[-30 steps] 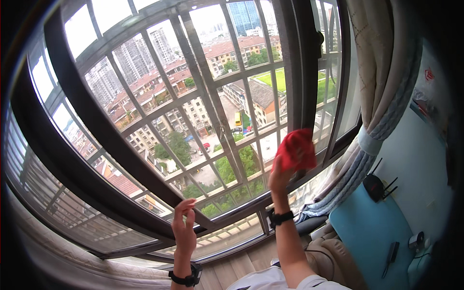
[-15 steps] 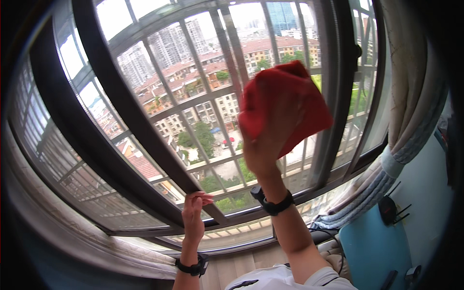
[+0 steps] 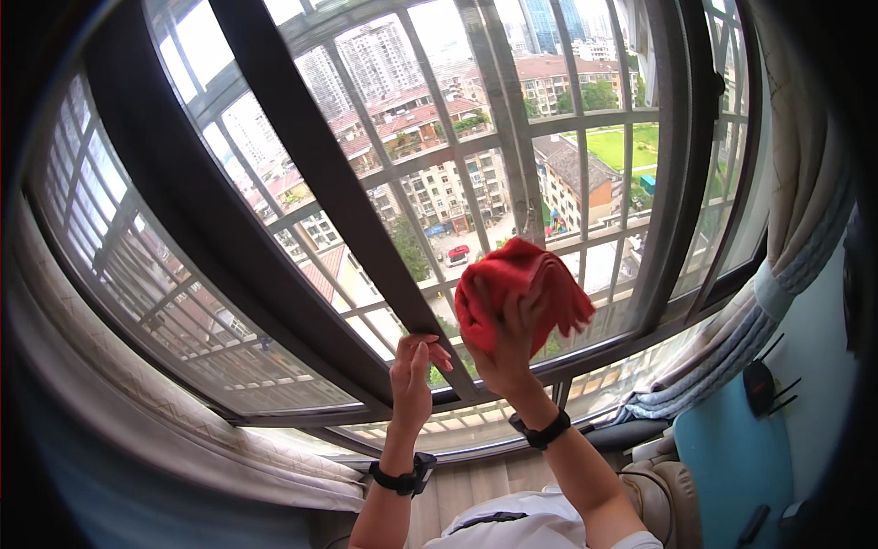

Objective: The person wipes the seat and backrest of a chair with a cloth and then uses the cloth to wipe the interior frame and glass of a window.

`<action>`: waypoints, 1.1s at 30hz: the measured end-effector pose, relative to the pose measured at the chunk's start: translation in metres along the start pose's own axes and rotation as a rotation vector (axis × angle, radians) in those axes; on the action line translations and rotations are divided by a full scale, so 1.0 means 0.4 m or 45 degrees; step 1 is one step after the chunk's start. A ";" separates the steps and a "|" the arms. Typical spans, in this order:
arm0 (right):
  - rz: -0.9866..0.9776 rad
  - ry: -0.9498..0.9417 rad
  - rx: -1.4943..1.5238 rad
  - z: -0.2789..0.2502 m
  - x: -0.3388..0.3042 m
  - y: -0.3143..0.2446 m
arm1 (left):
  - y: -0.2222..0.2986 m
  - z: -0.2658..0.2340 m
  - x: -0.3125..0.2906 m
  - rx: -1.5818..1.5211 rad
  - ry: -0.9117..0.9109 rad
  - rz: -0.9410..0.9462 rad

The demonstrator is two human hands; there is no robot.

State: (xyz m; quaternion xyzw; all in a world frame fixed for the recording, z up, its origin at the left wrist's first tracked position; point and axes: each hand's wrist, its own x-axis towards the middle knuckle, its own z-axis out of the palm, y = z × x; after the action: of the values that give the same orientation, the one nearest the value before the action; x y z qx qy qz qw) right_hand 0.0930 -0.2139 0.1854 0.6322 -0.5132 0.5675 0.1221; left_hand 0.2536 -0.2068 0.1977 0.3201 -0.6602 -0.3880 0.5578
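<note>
My right hand (image 3: 505, 343) presses a folded red cloth (image 3: 521, 284) against the lower part of the window glass (image 3: 585, 215). Its fingers are spread over the near side of the cloth, and a loose edge hangs out to the right. At the lower end of the sliding window's dark frame (image 3: 343, 192), my left hand (image 3: 416, 366) is closed on the upright edge, fingers bent over it. Both wrists carry a black band.
Metal bars (image 3: 517, 137) stand outside the glass, with buildings beyond. Curtains hang at both sides, the right one (image 3: 695, 361) gathered by a tie. At lower right are a blue surface (image 3: 732, 457) and a black device with antennas (image 3: 758, 388). Wooden flooring (image 3: 476, 476) shows below.
My right hand has brought the red cloth down the pane, from its upper right to near the lower frame. My left hand stays at the frame edge. The whole view has shifted.
</note>
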 end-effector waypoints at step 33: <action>1.561 0.601 2.251 -0.135 -0.124 -0.088 | 0.033 -0.036 -0.001 0.031 -0.147 -0.090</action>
State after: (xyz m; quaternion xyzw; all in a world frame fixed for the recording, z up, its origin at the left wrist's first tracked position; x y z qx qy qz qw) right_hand 0.0971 -0.1331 0.1762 0.0101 -0.1163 0.8056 -0.5809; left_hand 0.2678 -0.2022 0.2101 0.3271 -0.6843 -0.4170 0.5009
